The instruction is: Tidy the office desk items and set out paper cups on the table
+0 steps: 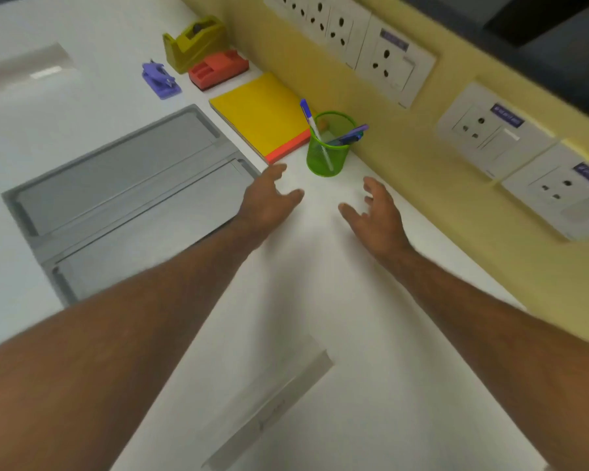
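— What do we have in front of us, starting with the biggest thing?

— The white desk [320, 317] fills most of our view, running up to a yellow wall with a row of white socket plates [381, 45]. Next in size, we see a grey two-panel cover [126, 192] set flush in the desk on our left.

— And our arms?

— We reach both forward over the bare white surface. Our left hand [269, 202] has its fingers spread and loose, holding nothing, lying over the near right corner of the grey cover. Our right hand [376, 212] is likewise spread and empty, hovering just in front of the pen holder.

— Then the desk items?

— A yellow notepad stack [262, 113] with an orange bottom layer lies along the wall, just beyond the left hand. Further back we see an olive tape dispenser [194, 42], a red-orange item [218, 69] touching its front, and a small purple stapler-like tool [159, 79] just to their left; the blur keeps us from saying more. The green mesh pen holder [329, 147] stands upright between the notepad and the wall, with a white blue-capped pen [312, 125] and some blue and purple pens [349, 134] leaning in it.

— Any paper cups?

— We see none in view.
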